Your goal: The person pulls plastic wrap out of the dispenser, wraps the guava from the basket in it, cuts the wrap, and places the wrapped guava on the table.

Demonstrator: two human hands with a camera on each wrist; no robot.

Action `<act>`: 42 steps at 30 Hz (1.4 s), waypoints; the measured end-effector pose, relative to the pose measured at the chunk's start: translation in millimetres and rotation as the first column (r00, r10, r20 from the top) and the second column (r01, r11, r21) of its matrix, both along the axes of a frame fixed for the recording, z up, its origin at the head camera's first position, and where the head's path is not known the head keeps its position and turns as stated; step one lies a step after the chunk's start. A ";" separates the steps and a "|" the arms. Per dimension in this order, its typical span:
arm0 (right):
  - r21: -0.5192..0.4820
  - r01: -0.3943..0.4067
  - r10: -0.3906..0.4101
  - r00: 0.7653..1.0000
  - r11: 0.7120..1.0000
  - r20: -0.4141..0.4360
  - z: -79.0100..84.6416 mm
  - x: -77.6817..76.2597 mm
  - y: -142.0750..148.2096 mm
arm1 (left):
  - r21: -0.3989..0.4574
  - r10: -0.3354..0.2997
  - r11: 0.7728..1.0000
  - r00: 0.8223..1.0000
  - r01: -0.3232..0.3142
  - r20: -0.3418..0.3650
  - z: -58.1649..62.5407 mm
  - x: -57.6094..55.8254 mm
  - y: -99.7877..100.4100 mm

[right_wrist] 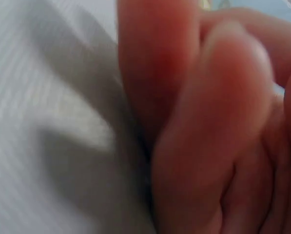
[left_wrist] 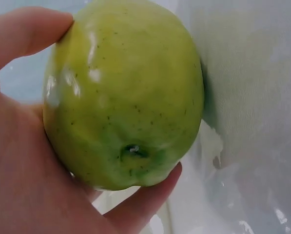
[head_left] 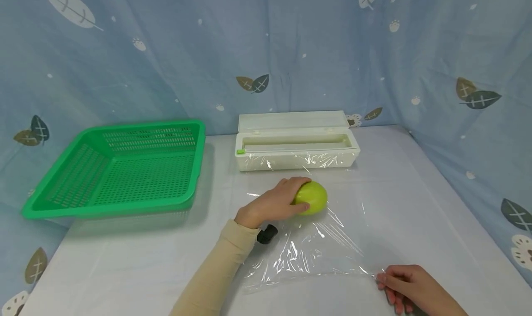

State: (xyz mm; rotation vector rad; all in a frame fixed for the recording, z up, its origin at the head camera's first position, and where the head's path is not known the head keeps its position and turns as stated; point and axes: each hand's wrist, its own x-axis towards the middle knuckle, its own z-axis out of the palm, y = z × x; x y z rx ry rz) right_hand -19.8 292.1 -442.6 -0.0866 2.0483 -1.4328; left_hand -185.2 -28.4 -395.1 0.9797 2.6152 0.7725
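Observation:
My left hand point(head_left: 276, 200) grips a green apple point(head_left: 312, 198), its thumb and fingers curved round the sides. In the left wrist view the speckled apple point(left_wrist: 126, 92) fills the middle, with a small stem hollow low on its skin. Under it spreads a sheet of clear cling film point(head_left: 295, 256), wrinkled and shiny, running back to the white dispenser box. At the front right, my right hand point(head_left: 409, 286) pinches a corner of the film between thumb and finger. Curled fingers point(right_wrist: 213, 117) of that hand fill the right wrist view, close over the white cloth, and hide the film there.
The white cling film dispenser point(head_left: 297, 161) stands at the back with its lid raised and a small green slider point(head_left: 241, 151) at its left front edge. A green perforated basket point(head_left: 193, 186) sits at the back left. Patterned blue fabric point(head_left: 291, 43) hangs behind the table.

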 end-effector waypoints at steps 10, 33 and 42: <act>-0.174 -0.189 0.160 0.973 0.967 -0.167 7.3 -4.0 -4.9 | 0.048 0.023 0.999 1.000 -0.024 0.019 2.4 2.2 -0.9; -0.310 -0.478 0.175 0.730 0.822 -0.661 64.1 -64.0 -86.8 | 0.018 0.020 1.000 1.000 -0.020 -0.002 6.6 6.7 -0.3; -0.335 -0.368 0.093 0.780 0.867 -0.619 67.7 -105.6 -119.8 | 0.081 0.023 0.996 0.999 -0.025 0.024 4.6 5.2 -0.5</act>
